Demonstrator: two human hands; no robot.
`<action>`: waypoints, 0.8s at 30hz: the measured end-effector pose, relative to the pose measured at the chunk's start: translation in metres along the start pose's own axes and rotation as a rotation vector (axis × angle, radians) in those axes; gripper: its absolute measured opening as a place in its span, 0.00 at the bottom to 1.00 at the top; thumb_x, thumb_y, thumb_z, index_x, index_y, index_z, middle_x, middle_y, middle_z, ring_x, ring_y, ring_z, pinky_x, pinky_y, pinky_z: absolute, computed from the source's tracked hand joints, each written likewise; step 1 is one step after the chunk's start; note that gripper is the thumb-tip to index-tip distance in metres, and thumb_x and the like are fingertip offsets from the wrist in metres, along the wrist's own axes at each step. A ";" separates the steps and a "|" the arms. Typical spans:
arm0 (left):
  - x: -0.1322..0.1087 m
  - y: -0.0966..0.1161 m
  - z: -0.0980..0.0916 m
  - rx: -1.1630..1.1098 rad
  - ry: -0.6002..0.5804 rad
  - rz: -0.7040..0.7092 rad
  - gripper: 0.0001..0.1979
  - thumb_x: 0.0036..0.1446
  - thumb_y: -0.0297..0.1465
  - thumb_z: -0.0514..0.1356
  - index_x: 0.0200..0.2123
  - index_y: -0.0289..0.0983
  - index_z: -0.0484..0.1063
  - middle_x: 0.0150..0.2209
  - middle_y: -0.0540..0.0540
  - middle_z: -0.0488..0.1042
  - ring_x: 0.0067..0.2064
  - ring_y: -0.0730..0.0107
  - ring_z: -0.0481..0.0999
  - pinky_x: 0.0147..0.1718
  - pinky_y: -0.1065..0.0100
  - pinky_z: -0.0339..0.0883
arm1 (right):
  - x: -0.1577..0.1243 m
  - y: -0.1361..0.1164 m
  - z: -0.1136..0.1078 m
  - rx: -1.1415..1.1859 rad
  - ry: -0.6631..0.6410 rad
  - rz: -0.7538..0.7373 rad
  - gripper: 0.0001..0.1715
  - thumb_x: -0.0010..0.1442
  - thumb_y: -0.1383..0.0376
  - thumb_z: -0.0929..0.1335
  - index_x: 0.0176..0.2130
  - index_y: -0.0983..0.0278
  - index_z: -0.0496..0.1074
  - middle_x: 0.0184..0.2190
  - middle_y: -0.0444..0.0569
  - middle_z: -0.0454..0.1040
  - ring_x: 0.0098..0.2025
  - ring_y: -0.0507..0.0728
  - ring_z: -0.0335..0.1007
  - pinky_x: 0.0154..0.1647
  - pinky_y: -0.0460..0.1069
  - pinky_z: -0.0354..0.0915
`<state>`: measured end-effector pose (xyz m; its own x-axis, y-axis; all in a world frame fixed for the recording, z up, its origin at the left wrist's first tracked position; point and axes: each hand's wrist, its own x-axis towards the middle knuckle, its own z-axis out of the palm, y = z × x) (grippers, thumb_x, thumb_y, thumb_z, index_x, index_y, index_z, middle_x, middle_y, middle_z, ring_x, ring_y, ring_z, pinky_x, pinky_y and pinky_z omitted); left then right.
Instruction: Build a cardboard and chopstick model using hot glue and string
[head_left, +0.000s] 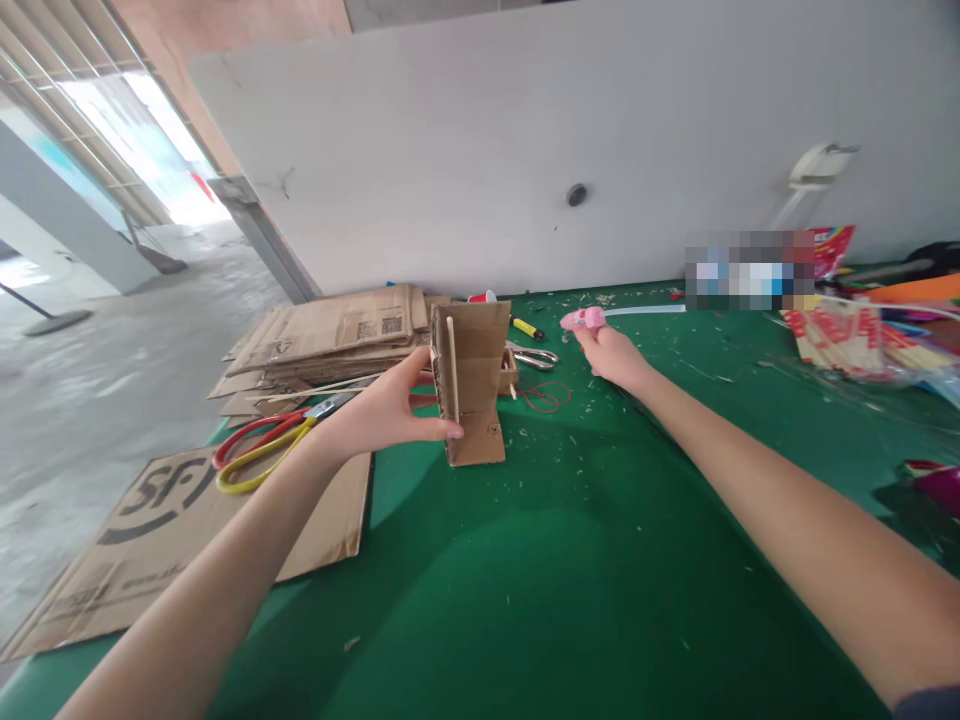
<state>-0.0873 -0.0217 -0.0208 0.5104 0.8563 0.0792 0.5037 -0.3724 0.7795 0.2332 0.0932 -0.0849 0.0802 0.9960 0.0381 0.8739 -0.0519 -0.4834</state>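
My left hand (386, 410) grips a small upright cardboard structure (474, 385) standing on the green table (570, 560), with a thin wooden stick along its front edge. My right hand (611, 352) reaches to the far side of the table and closes on a small pink object (583, 319), which I cannot name. A loop of red thread (546, 396) lies on the table between the structure and my right hand.
Scissors with red and yellow handles (259, 450) lie on a flat cardboard sheet (165, 540) at the left. Stacked cardboard sheets (330, 335) sit behind them. Metal pliers (534, 356), a yellow marker (527, 327) and colourful packets (847, 335) lie by the wall.
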 end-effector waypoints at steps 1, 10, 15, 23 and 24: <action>0.000 0.000 -0.001 -0.015 -0.016 0.002 0.39 0.46 0.39 0.70 0.60 0.40 0.60 0.59 0.40 0.69 0.59 0.49 0.69 0.54 0.53 0.69 | 0.002 -0.003 -0.005 -0.016 -0.027 0.003 0.41 0.64 0.40 0.50 0.37 0.66 0.75 0.25 0.56 0.76 0.30 0.61 0.74 0.39 0.52 0.64; 0.003 -0.011 -0.006 -0.022 -0.033 0.022 0.38 0.46 0.37 0.71 0.59 0.40 0.62 0.57 0.41 0.71 0.58 0.50 0.70 0.56 0.54 0.67 | -0.076 -0.060 -0.064 -0.598 -0.297 -0.037 0.33 0.62 0.46 0.57 0.34 0.68 0.76 0.36 0.65 0.76 0.37 0.68 0.72 0.36 0.58 0.62; 0.002 -0.019 -0.004 -0.048 0.001 0.023 0.35 0.45 0.38 0.72 0.55 0.40 0.64 0.47 0.44 0.76 0.54 0.52 0.74 0.50 0.58 0.71 | -0.119 -0.117 -0.043 -0.034 -0.442 -0.576 0.22 0.65 0.52 0.60 0.34 0.63 0.73 0.29 0.51 0.76 0.27 0.55 0.69 0.28 0.49 0.59; 0.003 -0.024 -0.002 -0.072 0.026 0.072 0.33 0.46 0.42 0.70 0.53 0.40 0.64 0.40 0.45 0.76 0.50 0.54 0.75 0.46 0.59 0.73 | -0.110 -0.140 0.019 0.342 -0.101 -0.716 0.09 0.60 0.73 0.63 0.34 0.67 0.72 0.30 0.50 0.77 0.29 0.53 0.70 0.28 0.47 0.60; 0.003 -0.024 -0.002 -0.071 0.025 0.071 0.34 0.47 0.43 0.70 0.54 0.40 0.64 0.41 0.45 0.76 0.50 0.54 0.75 0.46 0.59 0.73 | -0.110 -0.139 0.021 0.369 -0.103 -0.722 0.10 0.60 0.73 0.62 0.34 0.67 0.73 0.28 0.50 0.76 0.28 0.52 0.69 0.28 0.47 0.60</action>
<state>-0.0998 -0.0097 -0.0382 0.5249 0.8377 0.1509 0.4156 -0.4070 0.8134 0.0932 -0.0078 -0.0401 -0.5025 0.7774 0.3783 0.4780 0.6144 -0.6277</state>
